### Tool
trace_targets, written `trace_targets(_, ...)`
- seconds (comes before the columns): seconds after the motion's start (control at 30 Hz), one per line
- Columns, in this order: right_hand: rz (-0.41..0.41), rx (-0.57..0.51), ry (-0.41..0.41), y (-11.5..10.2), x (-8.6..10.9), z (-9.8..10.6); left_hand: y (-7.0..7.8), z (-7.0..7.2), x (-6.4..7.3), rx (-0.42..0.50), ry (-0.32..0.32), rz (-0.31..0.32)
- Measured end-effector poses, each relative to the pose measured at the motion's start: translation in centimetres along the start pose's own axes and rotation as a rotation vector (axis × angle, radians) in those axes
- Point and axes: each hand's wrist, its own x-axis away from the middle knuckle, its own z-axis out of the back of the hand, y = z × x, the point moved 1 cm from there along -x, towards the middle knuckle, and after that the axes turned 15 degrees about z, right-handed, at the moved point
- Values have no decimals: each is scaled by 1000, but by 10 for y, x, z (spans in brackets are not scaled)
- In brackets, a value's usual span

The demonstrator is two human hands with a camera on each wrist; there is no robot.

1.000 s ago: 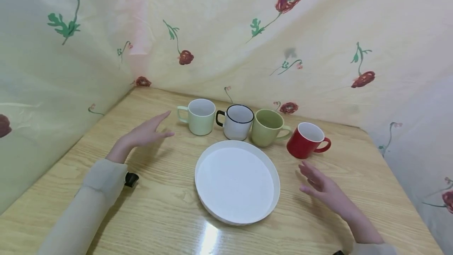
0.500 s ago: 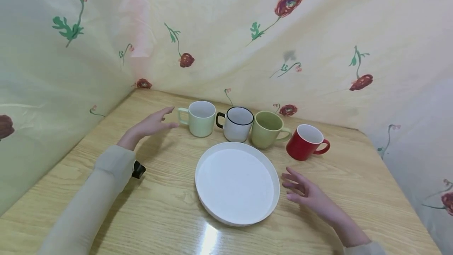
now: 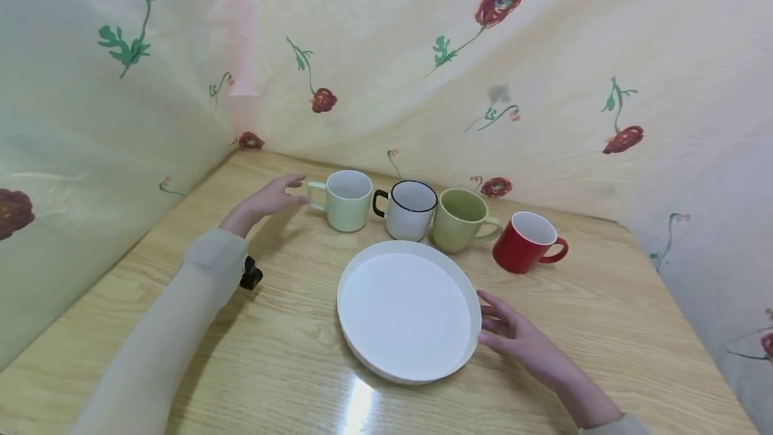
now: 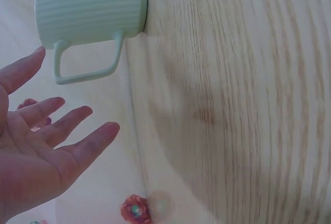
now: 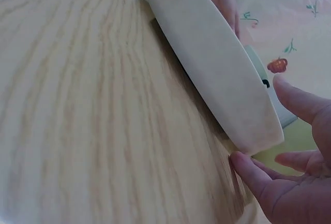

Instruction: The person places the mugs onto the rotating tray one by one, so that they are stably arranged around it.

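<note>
My left hand (image 3: pixel 268 199) hovers at the left of a mint-green mug (image 3: pixel 349 210), fingers spread. In the left wrist view the hand (image 4: pixel 46 154) is beside the mug's square handle (image 4: pixel 88 76), and the thumb tip is close to it. A round white tray (image 3: pixel 410 317) with a low wall lies in the middle of the table. My right hand (image 3: pixel 516 337) is at the tray's right rim, fingers loosely bent. From the right wrist, the fingers of that hand (image 5: pixel 297 193) are at the tray's lower edge, the thumb above; firm contact is unclear.
Behind the tray stand a white mug (image 3: pixel 410 217) with a black rim, an olive-green mug (image 3: pixel 455 225) and a red mug (image 3: pixel 518 247). A flower-printed cloth (image 3: pixel 386 52) hangs around the back and sides of the wooden table (image 3: pixel 290 348).
My left hand has moved right and slightly forward, up to the mint-green mug's handle. My right hand has moved left from near the red mug to the tray's rim. The mugs stay put.
</note>
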Motion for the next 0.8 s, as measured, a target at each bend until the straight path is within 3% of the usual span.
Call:
trace_targets(0.37,28,13,11,-2,-2,-6,6,-3,-7,135,-48,40)
trace_targets(0.8,-9,14,11,-1,-2,-6,5,-10,-14,271,-66,60)
